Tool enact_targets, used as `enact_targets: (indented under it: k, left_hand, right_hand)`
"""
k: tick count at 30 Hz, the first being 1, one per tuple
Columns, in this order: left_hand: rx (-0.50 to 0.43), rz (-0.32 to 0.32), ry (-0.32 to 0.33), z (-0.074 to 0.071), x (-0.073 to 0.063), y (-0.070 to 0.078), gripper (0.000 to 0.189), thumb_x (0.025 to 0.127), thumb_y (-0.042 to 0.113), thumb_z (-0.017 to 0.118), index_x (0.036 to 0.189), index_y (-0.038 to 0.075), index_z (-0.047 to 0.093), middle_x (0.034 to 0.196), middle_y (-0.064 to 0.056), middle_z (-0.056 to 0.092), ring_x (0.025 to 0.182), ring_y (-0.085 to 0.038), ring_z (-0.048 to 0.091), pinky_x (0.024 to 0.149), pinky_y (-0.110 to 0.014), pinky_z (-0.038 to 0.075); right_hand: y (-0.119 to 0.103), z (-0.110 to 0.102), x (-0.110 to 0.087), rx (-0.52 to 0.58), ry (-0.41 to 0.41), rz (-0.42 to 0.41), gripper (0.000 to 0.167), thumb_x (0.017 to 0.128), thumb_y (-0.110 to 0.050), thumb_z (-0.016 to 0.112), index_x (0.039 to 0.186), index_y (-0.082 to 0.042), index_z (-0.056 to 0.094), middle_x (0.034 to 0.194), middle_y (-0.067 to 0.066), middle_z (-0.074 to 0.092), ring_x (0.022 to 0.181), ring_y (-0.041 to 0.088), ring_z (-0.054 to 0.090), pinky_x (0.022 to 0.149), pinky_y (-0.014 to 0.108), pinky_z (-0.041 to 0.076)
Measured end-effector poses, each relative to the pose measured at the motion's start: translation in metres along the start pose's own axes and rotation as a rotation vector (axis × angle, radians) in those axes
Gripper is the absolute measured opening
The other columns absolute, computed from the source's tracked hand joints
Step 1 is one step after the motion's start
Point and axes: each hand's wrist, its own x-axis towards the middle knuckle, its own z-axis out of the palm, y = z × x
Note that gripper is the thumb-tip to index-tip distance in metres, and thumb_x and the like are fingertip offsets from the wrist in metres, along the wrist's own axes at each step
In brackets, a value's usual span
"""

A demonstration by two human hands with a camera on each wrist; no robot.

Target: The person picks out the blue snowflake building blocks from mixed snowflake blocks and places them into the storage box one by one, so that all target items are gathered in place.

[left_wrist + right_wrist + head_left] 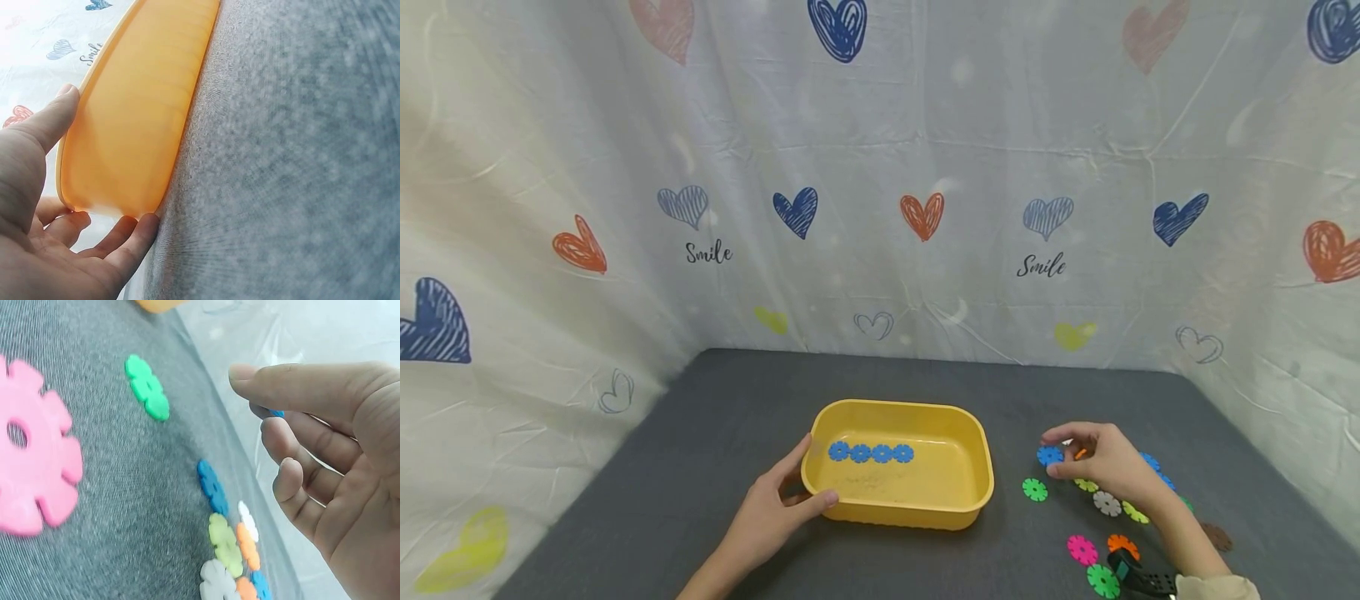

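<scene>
My left hand (766, 510) grips the left end of a yellow plastic basin (955, 485), thumb over the near rim and fingers around the end wall. Inside it, a row of several blue snowflake discs (871, 453) lies joined edge to edge. To the right of the basin, my right hand (1101, 460) pinches a blue snowflake disc (1050, 455) between thumb and forefinger, above the table. In the right wrist view only a sliver of that disc (277, 413) shows below the thumb. Another blue disc (214, 487) lies on the cloth there, with a green disc (147, 387) beside it.
Loose discs lie around my right arm: pink (1082, 550), orange (1123, 547), green (1102, 581), grey (1107, 503) and brown (1217, 537). A dark grey cloth (715, 433) covers the table. A white curtain with printed hearts (922, 217) hangs behind it.
</scene>
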Motion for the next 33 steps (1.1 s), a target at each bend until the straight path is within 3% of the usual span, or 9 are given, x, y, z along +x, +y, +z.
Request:
enact_targets:
  k: [18,33]
  left_hand:
    - [-0.021,0.014,-0.011,0.000,0.002,0.001,0.090,0.080,0.029,0.085,0.154,0.018,0.035,0.146,-0.010,0.046,0.118,-0.026,0.057,0.084,-0.030,0.056]
    - [-0.001,0.006,0.001,0.000,0.000,0.001,0.091,0.079,0.032,0.085,0.154,0.017,0.035,0.142,-0.009,0.051,0.116,-0.023,0.058,0.085,-0.030,0.055]
  right_hand:
    - [-0.028,0.008,0.000,-0.002,0.031,-0.059,0.044,0.079,-0.019,0.085,0.116,-0.001,0.068,0.079,0.011,0.062,0.065,0.022,0.055,0.048,0.029,0.044]
    - [-0.051,0.029,0.003,0.036,0.062,-0.153,0.037,0.077,-0.018,0.087,0.109,-0.009,0.072,0.074,0.009,0.060,0.061,0.022,0.054,0.048,0.029,0.045]
